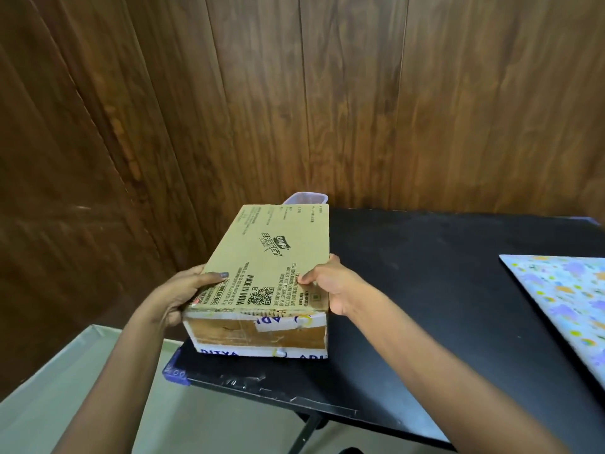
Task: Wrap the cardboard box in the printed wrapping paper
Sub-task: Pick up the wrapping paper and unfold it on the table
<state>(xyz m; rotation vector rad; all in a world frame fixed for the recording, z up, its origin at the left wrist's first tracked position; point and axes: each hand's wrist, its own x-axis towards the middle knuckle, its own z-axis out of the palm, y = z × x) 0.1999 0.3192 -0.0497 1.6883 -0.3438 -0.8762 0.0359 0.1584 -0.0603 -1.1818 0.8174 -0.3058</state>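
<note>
A flat brown cardboard box (271, 253) with black print on top and white tape on its near end sits at the left end of the black table (425, 290). My left hand (181, 290) grips its left side, thumb on the top face. Gripping the right side is my right hand (330, 283), its thumb also on top. The printed wrapping paper (563, 299), pale with purple and orange shapes, lies flat on the table at the far right, apart from the box and partly cut off by the frame edge.
A small clear plastic container (307, 198) stands just behind the box at the table's back edge. Dark wood panelling (294, 93) forms the wall right behind the table. The table's left corner (176, 371) is near the box; pale floor lies below.
</note>
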